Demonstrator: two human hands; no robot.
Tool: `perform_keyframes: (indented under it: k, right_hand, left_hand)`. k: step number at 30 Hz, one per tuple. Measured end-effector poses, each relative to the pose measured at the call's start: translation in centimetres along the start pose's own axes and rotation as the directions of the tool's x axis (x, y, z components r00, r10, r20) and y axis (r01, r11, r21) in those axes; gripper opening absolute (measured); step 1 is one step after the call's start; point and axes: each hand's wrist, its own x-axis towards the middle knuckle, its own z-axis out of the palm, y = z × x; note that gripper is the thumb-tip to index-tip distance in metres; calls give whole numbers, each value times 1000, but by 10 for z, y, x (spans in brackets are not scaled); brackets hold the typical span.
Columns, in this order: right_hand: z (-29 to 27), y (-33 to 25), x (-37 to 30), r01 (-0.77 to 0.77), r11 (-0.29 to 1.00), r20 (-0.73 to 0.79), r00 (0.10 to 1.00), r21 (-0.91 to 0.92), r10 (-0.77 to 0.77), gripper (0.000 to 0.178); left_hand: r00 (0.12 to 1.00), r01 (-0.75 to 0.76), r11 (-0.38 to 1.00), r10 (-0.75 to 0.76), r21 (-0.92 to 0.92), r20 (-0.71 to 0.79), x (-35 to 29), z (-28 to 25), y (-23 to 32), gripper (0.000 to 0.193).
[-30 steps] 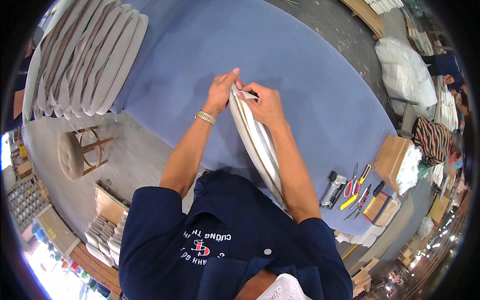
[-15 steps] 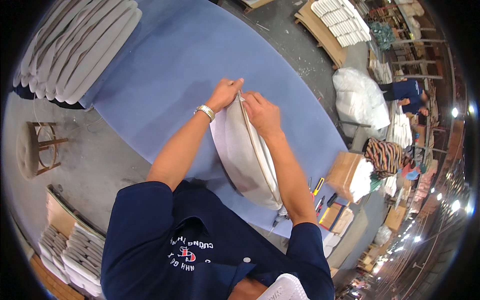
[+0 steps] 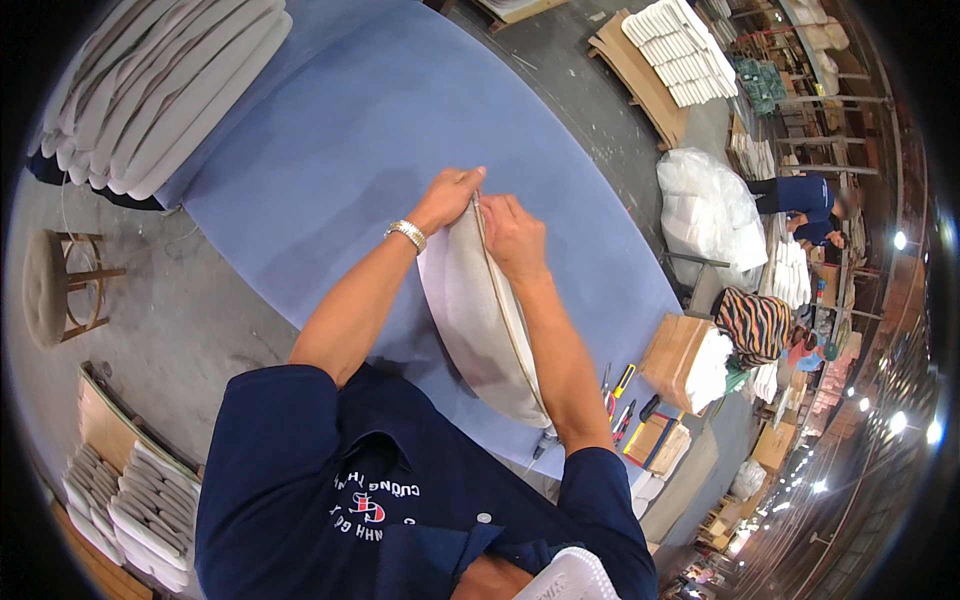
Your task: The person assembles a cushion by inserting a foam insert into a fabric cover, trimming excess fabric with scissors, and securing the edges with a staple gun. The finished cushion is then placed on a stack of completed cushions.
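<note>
A light grey fabric cushion (image 3: 468,310) stands on its edge on the blue table (image 3: 310,140), with its lower end close to my body. A thin brownish line, perhaps a zipper or seam, runs along its upward edge. My left hand (image 3: 450,198) pinches the cushion's far tip, thumb and fingers together. My right hand (image 3: 515,238) is closed at the same tip, just right of the left, its fingers curled on the edge. What lies under the fingertips is too small to make out. A metal tool (image 3: 546,442) lies partly hidden by the cushion's near end.
Many similar cushions (image 3: 170,90) are stacked at the far left. A round stool (image 3: 48,290) stands left of the table. On the right edge lie a yellow cutter (image 3: 624,380) and a cardboard box (image 3: 672,355). Beyond are a plastic bag (image 3: 705,205) and another person (image 3: 803,200).
My right hand has shifted slightly left and down, its fingers more tightly curled at the cushion's tip. My left hand keeps its pinch. The whole view has shifted a little.
</note>
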Motion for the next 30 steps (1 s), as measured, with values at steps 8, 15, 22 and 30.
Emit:
perform_keyframes:
  k: [8,15,22,30]
  right_hand:
    - [14,-28,7,-262,909,17,962,324,272,11]
    - [11,-55,6,-444,804,98,891,397,444,18]
    - [2,-65,-1,-467,734,241,884,492,401,29]
    - [8,-77,-7,-475,797,161,879,373,448,30]
  left_hand:
    - [996,90,994,-89,-58,19,-18,-27,1,49]
    - [964,-251,956,232,151,129,-53,-52,-6,41]
    - [948,-309,903,266,300,176,-61,-71,-3,37]
    - [956,-276,904,223,326,193,-63,-68,6,34]
